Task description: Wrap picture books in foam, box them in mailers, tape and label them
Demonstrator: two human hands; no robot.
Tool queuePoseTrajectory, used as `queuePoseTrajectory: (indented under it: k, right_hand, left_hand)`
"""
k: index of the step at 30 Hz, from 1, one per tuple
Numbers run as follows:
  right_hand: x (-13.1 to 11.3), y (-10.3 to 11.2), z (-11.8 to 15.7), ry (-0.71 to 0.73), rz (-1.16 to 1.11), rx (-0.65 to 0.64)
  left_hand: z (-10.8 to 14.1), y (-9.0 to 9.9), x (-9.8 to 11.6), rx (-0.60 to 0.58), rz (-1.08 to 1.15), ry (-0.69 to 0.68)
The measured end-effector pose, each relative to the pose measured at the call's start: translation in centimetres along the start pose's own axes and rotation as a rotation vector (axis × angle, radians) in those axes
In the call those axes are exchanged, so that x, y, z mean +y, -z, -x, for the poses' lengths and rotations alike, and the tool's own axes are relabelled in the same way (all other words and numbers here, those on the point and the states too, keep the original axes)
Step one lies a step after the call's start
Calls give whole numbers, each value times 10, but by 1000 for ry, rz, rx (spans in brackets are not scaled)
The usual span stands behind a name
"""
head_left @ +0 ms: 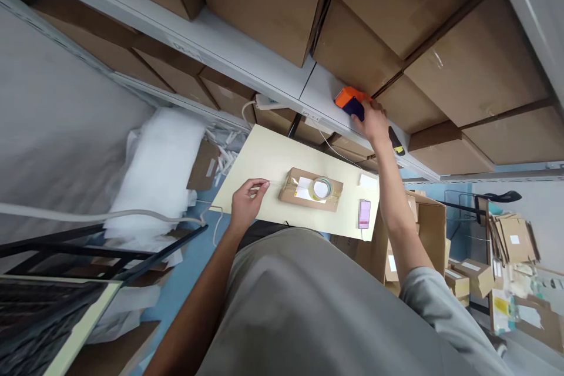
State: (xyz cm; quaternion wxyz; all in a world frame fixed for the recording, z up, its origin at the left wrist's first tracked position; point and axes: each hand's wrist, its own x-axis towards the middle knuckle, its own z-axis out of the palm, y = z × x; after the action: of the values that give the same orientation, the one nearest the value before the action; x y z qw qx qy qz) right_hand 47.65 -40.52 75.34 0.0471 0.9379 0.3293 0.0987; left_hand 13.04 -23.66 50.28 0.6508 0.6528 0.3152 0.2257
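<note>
On the cream tabletop [264,155] lies a small cardboard box [299,200] with a white label. A roll of clear packing tape [330,183] rests on top of the box. To its left, my left hand [249,202] pinches the end of a strip of clear tape, faintly visible stretching from the box. My right hand [373,122] reaches up to the shelf, its fingers around an orange and dark blue object [352,101] whose kind I cannot make out. Beside that wrist lies a black and yellow tool [396,142], possibly a cutter.
A phone [364,214] and a white paper slip [368,181] lie at the table's right. Large cartons [361,41] fill the grey shelf [264,64] above. White foam wrap [158,164] stands left; an open carton [432,226] holding boxes stands right.
</note>
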Motion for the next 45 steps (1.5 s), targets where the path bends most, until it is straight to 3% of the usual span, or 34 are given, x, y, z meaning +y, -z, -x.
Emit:
queuePoseTrajectory:
  k: [4,8,10,14,18,22,27,37,45]
  right_hand:
    - [-9,23,11,-31,-69,-102]
    - [-23,28,67,131,-232,60]
    - [-33,16,114,276,-384,96]
    - [-53,-34,211,393,-578,-91]
    - [-51,-86,259,466,-588,-254]
    - [-35,-115,263,536,-490,-304]
    - [-28,-134,253,529,-377,-410]
    - [-36,-140,253,357,-303,-459]
    - [-31,-148,240,522,-285,-375]
  left_hand:
    - [4,-3,-1,23,6,-21]
    - [10,-3,-7,32,28,-29]
    - [11,-3,-12,44,30,-11]
    - [11,-3,-20,63,39,10]
    - [8,-4,-24,69,28,0]
    - [7,-4,-24,70,18,-27]
    - [12,-4,-21,81,25,-32]
    - [22,-10,-15,130,38,-45]
    - [28,-19,-8,140,11,-62]
